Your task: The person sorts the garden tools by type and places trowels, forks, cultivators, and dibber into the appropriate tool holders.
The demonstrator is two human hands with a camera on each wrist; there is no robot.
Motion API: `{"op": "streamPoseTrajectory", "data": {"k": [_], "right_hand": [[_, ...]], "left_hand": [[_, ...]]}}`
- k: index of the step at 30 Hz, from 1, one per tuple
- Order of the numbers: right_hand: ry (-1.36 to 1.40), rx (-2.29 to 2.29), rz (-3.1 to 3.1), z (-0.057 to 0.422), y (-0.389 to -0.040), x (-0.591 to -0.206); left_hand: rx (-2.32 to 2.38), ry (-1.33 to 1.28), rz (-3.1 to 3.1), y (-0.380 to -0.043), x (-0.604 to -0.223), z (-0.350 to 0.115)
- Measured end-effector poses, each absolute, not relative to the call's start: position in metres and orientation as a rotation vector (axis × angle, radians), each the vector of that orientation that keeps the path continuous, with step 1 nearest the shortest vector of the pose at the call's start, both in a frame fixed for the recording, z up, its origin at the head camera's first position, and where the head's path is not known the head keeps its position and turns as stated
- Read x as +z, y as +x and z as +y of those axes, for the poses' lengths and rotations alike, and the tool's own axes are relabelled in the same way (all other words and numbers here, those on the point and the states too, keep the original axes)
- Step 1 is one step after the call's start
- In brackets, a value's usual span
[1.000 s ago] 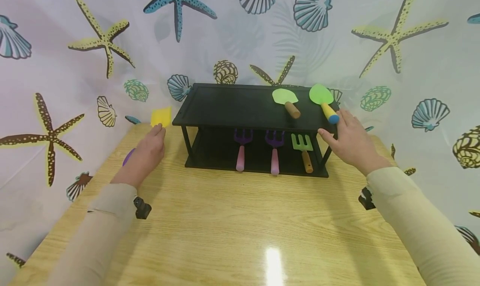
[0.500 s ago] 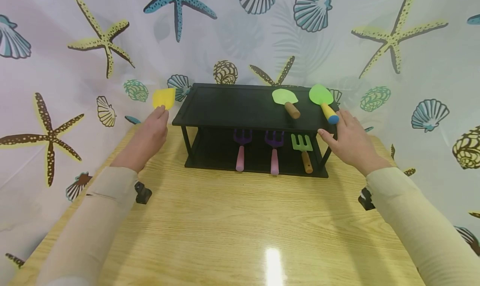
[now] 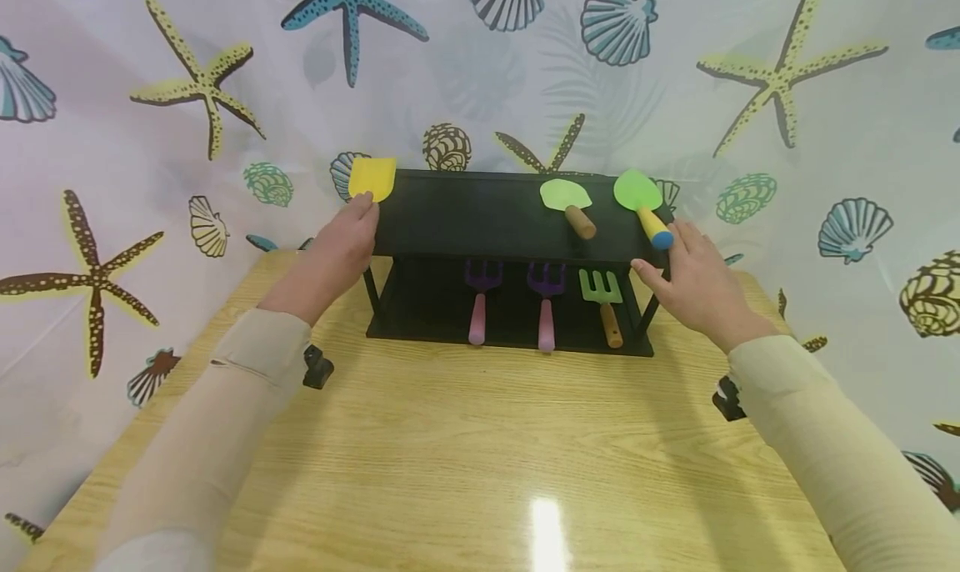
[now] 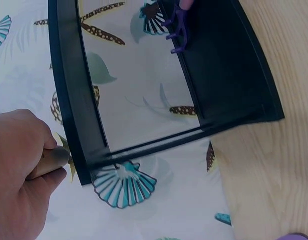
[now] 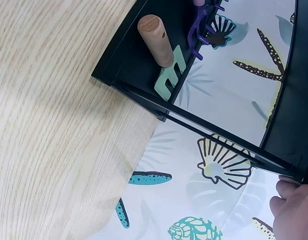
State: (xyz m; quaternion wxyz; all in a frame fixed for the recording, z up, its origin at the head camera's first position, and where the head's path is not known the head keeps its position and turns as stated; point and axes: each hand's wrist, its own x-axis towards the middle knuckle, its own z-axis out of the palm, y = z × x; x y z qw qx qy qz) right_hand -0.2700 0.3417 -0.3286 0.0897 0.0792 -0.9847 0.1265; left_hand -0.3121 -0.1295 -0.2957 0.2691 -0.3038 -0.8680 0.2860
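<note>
My left hand [image 3: 345,243] grips a toy shovel with a yellow square blade [image 3: 372,178]; the blade overlaps the left end of the black two-tier rack's top shelf [image 3: 465,213]. In the left wrist view its wooden handle [image 4: 46,162] shows between thumb and fingers, beside the shelf's end. My right hand [image 3: 697,284] rests against the rack's right front corner, fingers extended, thumb at the front edge. Near those fingers lies a green trowel with a yellow, blue-ended handle [image 3: 654,227]. Left of it is a pale green trowel with a wooden handle [image 3: 579,222].
On the lower shelf lie two purple hand forks with pink handles [image 3: 477,318] [image 3: 547,322] and a green fork with a wooden handle [image 3: 611,323]. A purple object [image 4: 295,237] shows at the left wrist view's lower edge. A patterned curtain [image 3: 465,80] hangs behind the wooden table [image 3: 465,439].
My left hand has risen and moved right with the yellow shovel, from beside the rack to the top shelf's left end. My right hand has stayed at the right corner.
</note>
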Motion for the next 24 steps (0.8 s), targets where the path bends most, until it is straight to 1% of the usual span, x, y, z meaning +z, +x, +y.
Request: {"op": "streamPoseTrajectory", "data": {"k": [2, 3, 6, 12, 16, 24], "right_hand": [[0.237, 0.378, -2.928, 0.342, -0.270, -0.329], [0.237, 0.379, -2.929, 0.342, -0.270, -0.329], [0.236, 0.378, -2.928, 0.342, -0.270, -0.329], [0.229, 0.368, -2.920, 0.341, -0.270, -0.329], [0.226, 0.372, -2.919, 0.340, -0.269, -0.328], [0.223, 0.379, -2.922, 0.342, -0.269, -0.328]], "left_hand": [[0.658, -0.807, -2.420, -0.314, -0.293, -0.119], [0.473, -0.811, -2.472, -0.316, -0.293, -0.114], [0.196, -0.810, -2.548, -0.320, -0.292, -0.098], [0.234, -0.863, -2.503, -0.323, -0.293, -0.069], [0.171, -0.917, -2.439, -0.325, -0.295, -0.051], [0.103, -0.958, -2.501, -0.326, -0.296, -0.016]]}}
